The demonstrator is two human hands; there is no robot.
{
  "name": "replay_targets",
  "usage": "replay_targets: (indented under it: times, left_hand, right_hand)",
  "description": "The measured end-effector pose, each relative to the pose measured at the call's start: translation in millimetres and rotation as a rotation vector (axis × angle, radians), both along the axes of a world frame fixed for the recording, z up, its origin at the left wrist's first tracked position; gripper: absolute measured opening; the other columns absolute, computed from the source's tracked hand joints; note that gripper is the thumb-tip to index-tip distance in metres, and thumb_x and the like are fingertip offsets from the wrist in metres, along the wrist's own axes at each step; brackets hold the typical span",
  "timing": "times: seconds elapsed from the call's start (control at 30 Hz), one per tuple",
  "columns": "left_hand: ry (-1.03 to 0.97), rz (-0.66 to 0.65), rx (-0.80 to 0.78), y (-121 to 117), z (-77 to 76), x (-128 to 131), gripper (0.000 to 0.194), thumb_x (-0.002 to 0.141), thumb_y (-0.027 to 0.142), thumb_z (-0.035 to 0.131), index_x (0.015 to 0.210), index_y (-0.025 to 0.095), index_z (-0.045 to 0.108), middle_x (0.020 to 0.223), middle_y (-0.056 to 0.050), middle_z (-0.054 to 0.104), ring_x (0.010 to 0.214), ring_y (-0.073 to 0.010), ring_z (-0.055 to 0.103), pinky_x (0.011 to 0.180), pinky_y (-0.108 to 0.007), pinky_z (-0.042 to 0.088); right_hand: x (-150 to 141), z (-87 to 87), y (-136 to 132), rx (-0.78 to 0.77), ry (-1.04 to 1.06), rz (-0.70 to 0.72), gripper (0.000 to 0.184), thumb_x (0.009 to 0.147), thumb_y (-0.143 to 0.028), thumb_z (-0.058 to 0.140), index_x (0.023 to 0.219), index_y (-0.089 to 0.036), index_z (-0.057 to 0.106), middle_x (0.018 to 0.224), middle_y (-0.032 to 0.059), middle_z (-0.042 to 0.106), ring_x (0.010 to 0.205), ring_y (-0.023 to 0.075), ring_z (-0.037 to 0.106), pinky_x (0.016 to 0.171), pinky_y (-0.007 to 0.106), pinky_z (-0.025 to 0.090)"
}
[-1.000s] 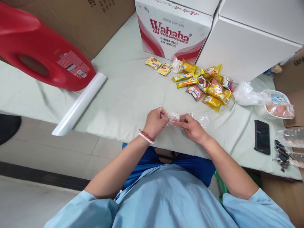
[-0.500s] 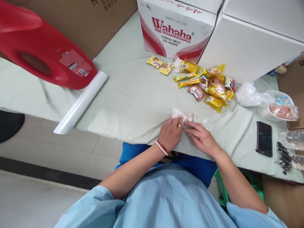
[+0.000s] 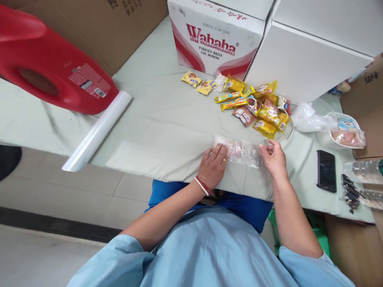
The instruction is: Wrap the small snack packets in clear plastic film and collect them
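On the pale cloth, close to the table's front edge, lies a clear plastic packet (image 3: 239, 151) with something pinkish inside that I cannot make out. My left hand (image 3: 213, 165), wearing a ring and bracelets, holds its left end down, fingers together over the plastic. At the packet's right edge is my right hand (image 3: 273, 157), thumb and index finger closed together at the plastic's corner, the other fingers curled. Beyond the packet sits a pile of yellow-wrapped snacks (image 3: 271, 113), with a brown sachet (image 3: 243, 115) on its near side.
A white and red water carton (image 3: 217, 44) and a white box (image 3: 305, 59) stand at the back. To the left are a red jug (image 3: 60, 75) and a roll of plastic film (image 3: 97, 131). A white bowl (image 3: 324, 139) and a phone (image 3: 326, 171) lie right.
My right hand has moved right, from beside my left hand to the packet's far end. The plastic now lies flatter and more spread out. My left fingers reach a little further over it.
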State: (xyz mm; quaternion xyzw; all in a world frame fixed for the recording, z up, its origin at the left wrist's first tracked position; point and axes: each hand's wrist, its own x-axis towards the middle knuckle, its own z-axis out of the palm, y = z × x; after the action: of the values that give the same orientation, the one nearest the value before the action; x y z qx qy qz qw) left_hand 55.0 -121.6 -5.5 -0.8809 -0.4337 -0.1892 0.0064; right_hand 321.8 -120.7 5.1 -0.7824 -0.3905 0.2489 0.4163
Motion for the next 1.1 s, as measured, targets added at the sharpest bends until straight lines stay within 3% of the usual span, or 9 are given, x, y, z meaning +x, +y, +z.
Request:
replay_targets:
  times: [0.17, 0.33, 0.47, 0.53, 0.67, 0.77, 0.83, 0.97, 1.1]
  left_hand:
    - [0.008, 0.002, -0.120, 1.6, -0.5, -1.5, 0.051, 0.107, 0.013, 0.036, 0.155, 0.012, 0.053, 0.159, -0.021, 0.057, 0.152, -0.0297, 0.051, 0.109, -0.047, 0.049]
    - [-0.004, 0.026, -0.148, 2.8, -1.9, -0.2, 0.055, 0.105, 0.013, 0.038, 0.159, 0.013, 0.047, 0.160, -0.024, 0.054, 0.153, -0.0313, 0.049, 0.110, -0.049, 0.048]
    - [0.023, 0.031, -0.153, -0.2, 3.3, 3.7, 0.061, 0.105, 0.016, 0.046, 0.163, 0.035, 0.043, 0.164, -0.022, 0.050, 0.154, -0.0371, 0.048, 0.111, -0.058, 0.046]
    - [0.041, 0.036, -0.158, -3.1, 6.8, 6.3, 0.061, 0.104, 0.017, 0.049, 0.160, 0.040, 0.046, 0.165, -0.022, 0.048, 0.154, -0.0393, 0.046, 0.110, -0.061, 0.046]
    - [0.066, 0.046, -0.181, -8.9, 10.7, 10.1, 0.056, 0.105, 0.018, 0.048, 0.158, 0.035, 0.051, 0.167, -0.025, 0.045, 0.157, -0.0419, 0.043, 0.110, -0.066, 0.047]
    - [0.076, 0.027, -0.197, -11.3, 10.8, 10.4, 0.056, 0.106, 0.018, 0.047, 0.159, 0.034, 0.049, 0.169, -0.025, 0.042, 0.159, -0.0422, 0.040, 0.110, -0.068, 0.047]
    - [0.082, 0.019, -0.200, -11.9, 10.3, 9.9, 0.057, 0.106, 0.018, 0.047, 0.160, 0.034, 0.049, 0.170, -0.025, 0.040, 0.159, -0.0423, 0.038, 0.110, -0.068, 0.047]
    - [0.071, 0.026, -0.217, -12.0, 9.6, 9.6, 0.058, 0.105, 0.016, 0.047, 0.161, 0.034, 0.048, 0.171, -0.025, 0.038, 0.161, -0.0419, 0.035, 0.112, -0.070, 0.045]
    - [0.053, 0.012, -0.232, -12.2, 11.2, 11.5, 0.058, 0.105, 0.016, 0.048, 0.161, 0.033, 0.048, 0.171, -0.024, 0.039, 0.161, -0.0412, 0.035, 0.113, -0.070, 0.044]
  right_hand:
    - [-1.8, 10.1, -13.0, 0.045, -0.003, 0.043, 0.037, 0.077, -0.052, 0.077, 0.092, -0.018, 0.076, 0.083, 0.0062, 0.073, 0.073, 0.0177, 0.060, 0.071, 0.032, 0.051]
    - [7.9, 10.1, -23.4, -0.116, -0.004, 0.100, 0.054, 0.073, -0.065, 0.078, 0.099, -0.017, 0.075, 0.077, 0.0040, 0.070, 0.067, 0.0173, 0.059, 0.067, 0.033, 0.048]
    - [6.4, 7.0, -19.9, -0.223, -0.114, 0.125, 0.070, 0.080, -0.075, 0.069, 0.120, -0.018, 0.073, 0.078, 0.0017, 0.067, 0.069, 0.0184, 0.059, 0.073, 0.035, 0.046]
    - [3.4, 6.3, -17.4, -0.232, -0.143, 0.172, 0.067, 0.077, -0.073, 0.073, 0.116, -0.019, 0.074, 0.077, 0.0004, 0.064, 0.069, 0.0179, 0.056, 0.073, 0.034, 0.045]
    - [-2.4, 7.4, -17.2, -0.137, -0.116, 0.251, 0.045, 0.070, -0.062, 0.080, 0.083, -0.020, 0.073, 0.089, 0.0026, 0.062, 0.075, 0.0164, 0.054, 0.078, 0.034, 0.046]
    - [-8.1, 11.5, -20.7, -0.020, 0.057, 0.168, 0.040, 0.073, -0.056, 0.079, 0.081, -0.020, 0.066, 0.103, 0.0050, 0.067, 0.084, 0.0163, 0.059, 0.081, 0.032, 0.048]
    - [-14.0, 14.9, -22.9, 0.009, 0.194, 0.122, 0.043, 0.073, -0.058, 0.081, 0.087, -0.021, 0.063, 0.102, 0.0041, 0.069, 0.082, 0.0158, 0.060, 0.077, 0.031, 0.050]
    - [-28.5, 20.6, -24.6, -0.089, 0.352, 0.140, 0.060, 0.067, -0.064, 0.085, 0.103, -0.023, 0.061, 0.082, -0.0001, 0.067, 0.066, 0.0169, 0.059, 0.059, 0.030, 0.049]
    - [-43.3, 31.5, -16.8, 0.023, 0.226, 0.067, 0.044, 0.070, -0.056, 0.082, 0.090, -0.022, 0.062, 0.069, -0.0030, 0.059, 0.056, 0.0131, 0.047, 0.050, 0.027, 0.038]
